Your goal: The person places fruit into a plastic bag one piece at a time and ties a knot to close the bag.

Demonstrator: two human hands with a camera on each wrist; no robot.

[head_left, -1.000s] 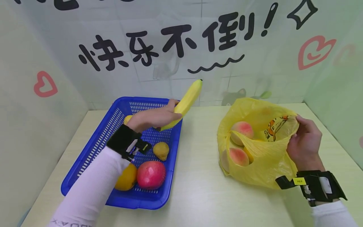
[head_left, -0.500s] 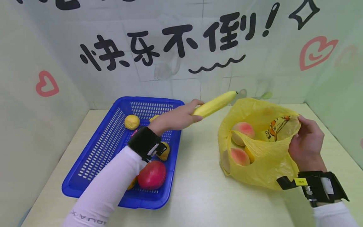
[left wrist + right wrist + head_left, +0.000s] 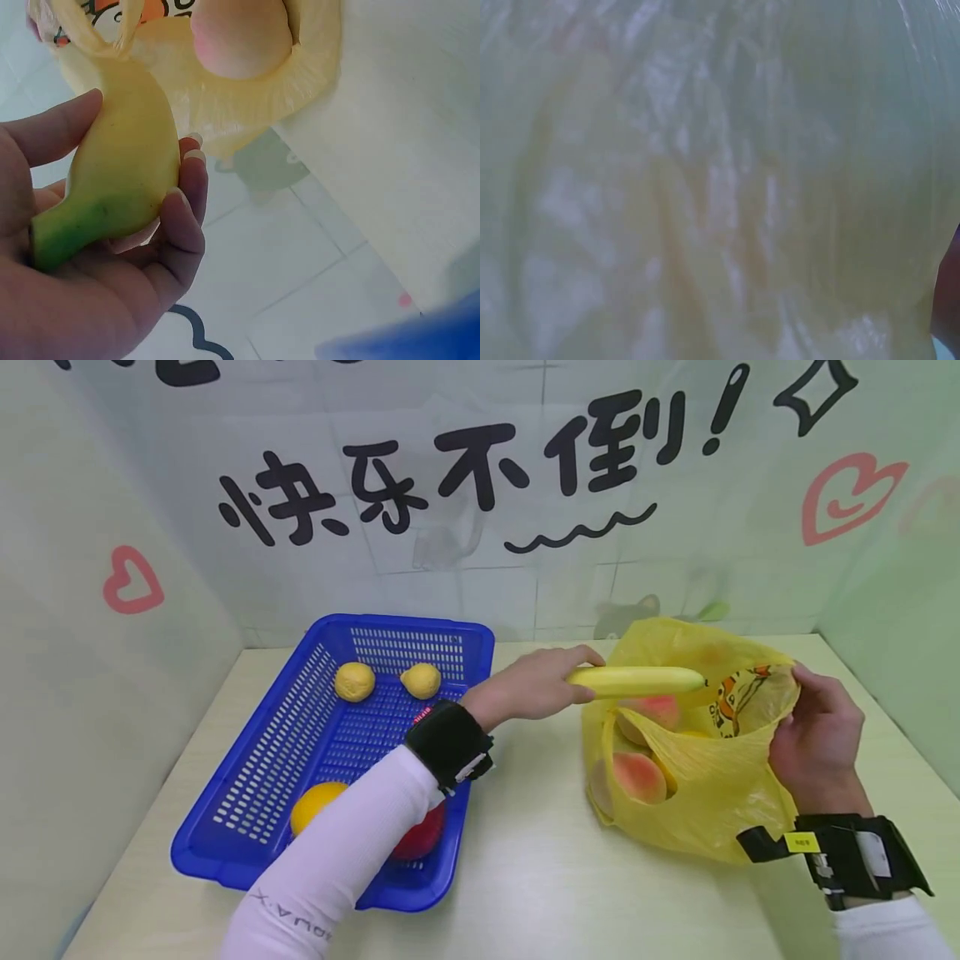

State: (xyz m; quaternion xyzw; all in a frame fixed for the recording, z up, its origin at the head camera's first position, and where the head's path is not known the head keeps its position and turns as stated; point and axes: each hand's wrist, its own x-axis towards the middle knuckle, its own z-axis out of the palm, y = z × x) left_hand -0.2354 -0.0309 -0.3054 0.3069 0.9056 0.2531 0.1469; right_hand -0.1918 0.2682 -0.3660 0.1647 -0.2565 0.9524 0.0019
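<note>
My left hand (image 3: pixel 536 683) grips a banana (image 3: pixel 637 682) by its green stem end, fingers and thumb curled round it in the left wrist view (image 3: pixel 124 165). The banana lies level, its far tip over the mouth of a yellow plastic bag (image 3: pixel 705 802). Pinching the bag's right edge, my right hand (image 3: pixel 817 727) holds the mouth open. Inside the bag show a peach (image 3: pixel 637 777) and another peach (image 3: pixel 660 710), partly behind the banana. The right wrist view is filled by the blurred plastic of the bag (image 3: pixel 705 187).
A blue basket (image 3: pixel 247 768) stands at the left. In it lie two lemons, one a round lemon (image 3: pixel 355 682) and one a pointed lemon (image 3: pixel 422 680), an orange (image 3: pixel 315 803) and a red fruit (image 3: pixel 422 835) partly under my left sleeve. A wall stands behind the table.
My left hand has carried the banana from over the basket rightward to the bag, turning it from steeply tilted to level. The right hand stays on the bag's edge.
</note>
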